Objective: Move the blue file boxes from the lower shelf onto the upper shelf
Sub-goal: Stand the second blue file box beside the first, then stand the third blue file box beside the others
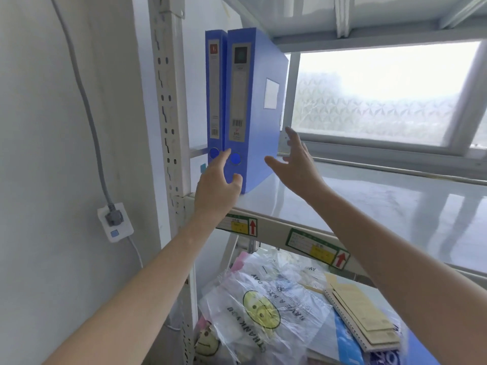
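Two blue file boxes stand upright side by side at the left end of the upper shelf (369, 196). The narrower box (214, 88) is on the left, against the shelf post. The wider box (253, 101) is to its right, spine facing me. My left hand (217, 188) rests against the lower spines of both boxes, fingers spread, thumb on the wider box's bottom corner. My right hand (295, 164) hovers open just right of the wider box's side, not gripping it.
A white perforated shelf post (171, 127) rises on the left. On the lower shelf lie plastic bags (263, 306) with smiley prints, a notebook (355, 309) and papers. A wall socket with a grey plug (114, 219) is on the left wall. A frosted window (382, 96) is behind.
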